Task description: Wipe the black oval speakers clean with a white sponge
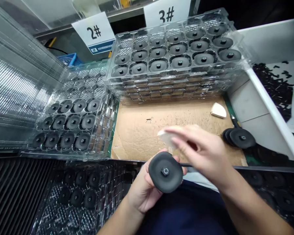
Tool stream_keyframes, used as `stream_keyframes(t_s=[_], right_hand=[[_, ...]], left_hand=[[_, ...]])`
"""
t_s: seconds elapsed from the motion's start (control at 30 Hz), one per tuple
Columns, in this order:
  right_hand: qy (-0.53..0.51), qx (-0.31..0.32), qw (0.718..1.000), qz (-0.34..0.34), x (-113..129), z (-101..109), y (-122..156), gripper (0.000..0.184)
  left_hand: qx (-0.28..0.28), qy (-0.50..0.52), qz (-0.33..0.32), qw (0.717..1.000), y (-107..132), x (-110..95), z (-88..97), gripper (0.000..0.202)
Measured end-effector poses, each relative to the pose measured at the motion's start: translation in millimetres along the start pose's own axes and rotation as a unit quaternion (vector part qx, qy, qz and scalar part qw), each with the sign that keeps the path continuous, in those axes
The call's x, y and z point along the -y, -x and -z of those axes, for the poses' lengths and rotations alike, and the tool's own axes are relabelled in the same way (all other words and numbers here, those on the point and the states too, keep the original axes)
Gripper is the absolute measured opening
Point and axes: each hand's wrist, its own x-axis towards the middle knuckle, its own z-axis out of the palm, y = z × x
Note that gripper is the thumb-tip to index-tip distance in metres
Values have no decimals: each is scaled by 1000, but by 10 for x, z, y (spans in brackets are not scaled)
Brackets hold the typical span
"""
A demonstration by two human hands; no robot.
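Note:
Low in the middle of the head view, my left hand [147, 187] grips a black rounded-square part [166, 174] with a small raised hub at its centre, facing up. Its fingers wrap under the rim. Just above and to the right, my right hand [203, 150] pinches a white wedge-shaped pad [167, 138] between thumb and fingers, a little apart from the black part. Motion blurs the pad slightly. A similar white wedge [218, 110] lies on the cardboard [137, 120]. To the right of my right hand, several matching black parts [240, 137] lean together in a pile.
Stacked clear plastic trays [166, 76] with black parts stand at the back; another tray stack [98, 130] is at the left. A white-walled bin [262, 88] at the right holds small black pieces [274, 88]. Paper signs [95, 32] hang behind. More trays [73, 195] sit lower left.

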Motion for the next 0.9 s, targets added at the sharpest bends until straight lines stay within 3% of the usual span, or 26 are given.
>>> stream_keyframes(t_s=[0.1,0.2,0.3,0.37,0.47,0.53,0.63,0.7,0.77,0.9], right_hand=[[19,-22,987,-158,-344,-104,204,23],[4,47,983,-176,-608,-334,533,25],[-6,64,982,-179,-706,-434,711,26],[-5,44,980,-195,-633,-345,661,26],[11,-32,980,-195,-282,-99,434,24],[40,-88,989,-116,39,5,295,25],[42,-14,998,40,402,-2,197,27],[14,63,997,51,487,-60,170,25],[7,95,995,32,479,-122,133,23],[53,-11,996,68,423,-196,79,25]], left_hand=[[37,52,7,998,2,-10,-1,43],[31,60,5,998,-3,-11,17,39],[35,65,11,997,-17,2,40,39],[42,65,17,997,-22,14,45,41],[35,53,14,998,-20,30,26,44],[3,30,-3,1000,-17,30,9,47],[-44,-5,-34,998,-14,4,19,46],[-47,-16,-59,997,-10,-15,50,50],[-46,-29,-76,996,-6,-20,74,57],[-67,-87,-33,993,-3,-15,65,57]])
